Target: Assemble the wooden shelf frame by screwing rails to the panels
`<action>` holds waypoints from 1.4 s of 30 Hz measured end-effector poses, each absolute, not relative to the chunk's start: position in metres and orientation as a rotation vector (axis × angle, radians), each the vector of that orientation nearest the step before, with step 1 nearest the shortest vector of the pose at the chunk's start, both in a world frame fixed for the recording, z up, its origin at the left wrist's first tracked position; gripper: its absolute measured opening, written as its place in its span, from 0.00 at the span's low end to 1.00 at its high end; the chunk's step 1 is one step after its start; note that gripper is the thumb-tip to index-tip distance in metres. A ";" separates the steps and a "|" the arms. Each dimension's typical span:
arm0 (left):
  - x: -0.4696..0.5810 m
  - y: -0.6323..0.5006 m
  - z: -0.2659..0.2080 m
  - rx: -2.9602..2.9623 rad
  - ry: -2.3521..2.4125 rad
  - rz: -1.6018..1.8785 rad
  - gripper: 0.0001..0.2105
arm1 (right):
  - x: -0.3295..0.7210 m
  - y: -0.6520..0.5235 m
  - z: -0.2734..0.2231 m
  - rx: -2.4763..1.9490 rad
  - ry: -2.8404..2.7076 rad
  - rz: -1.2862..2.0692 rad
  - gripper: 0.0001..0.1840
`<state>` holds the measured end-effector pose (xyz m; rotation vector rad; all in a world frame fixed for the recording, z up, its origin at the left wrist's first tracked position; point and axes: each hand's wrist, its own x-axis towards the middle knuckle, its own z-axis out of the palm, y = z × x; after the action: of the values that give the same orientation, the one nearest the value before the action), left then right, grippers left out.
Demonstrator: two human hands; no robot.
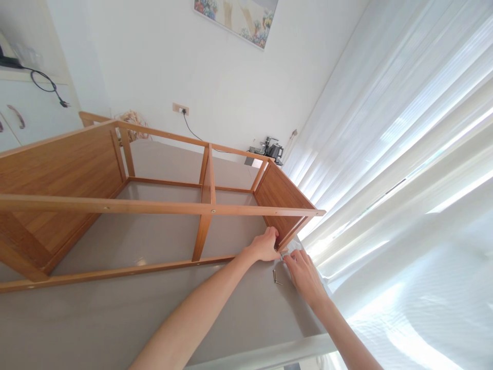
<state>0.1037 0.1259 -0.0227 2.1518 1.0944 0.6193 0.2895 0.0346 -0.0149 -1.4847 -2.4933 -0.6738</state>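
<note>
A wooden shelf frame [154,206] with solid end panels lies across the grey-covered table. At its near right corner, my left hand [264,245] is closed around the lower rail, beside the right end panel [283,192]. Just right of that corner, my right hand [303,271] has its thumb and fingers pinched together at the rail's end. A small shiny bit shows at its fingertips, too little to name. Below the two hands, a few loose screws [275,277] lie on the table.
The grey table [115,324] runs under the frame. Clear plastic [296,245] sits by the right corner. White curtains [404,154] hang close on the right. Behind stand a black kettle [275,151] and a wall socket [180,109] with a cord.
</note>
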 end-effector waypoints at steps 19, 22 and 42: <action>0.104 0.127 -0.024 2.168 1.102 0.615 0.26 | 0.305 0.037 -0.022 -1.410 -2.294 -0.320 0.12; 0.104 0.127 -0.024 2.172 1.102 0.616 0.26 | 0.301 0.034 -0.019 -1.387 -2.344 -0.406 0.11; 0.105 0.126 -0.023 2.169 1.101 0.622 0.26 | 0.287 0.029 -0.014 -1.536 -2.297 -0.186 0.13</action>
<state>0.1046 0.1258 -0.0229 2.1692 1.1012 0.6216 0.2868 0.0294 -0.0141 -1.5356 -2.2969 -0.1860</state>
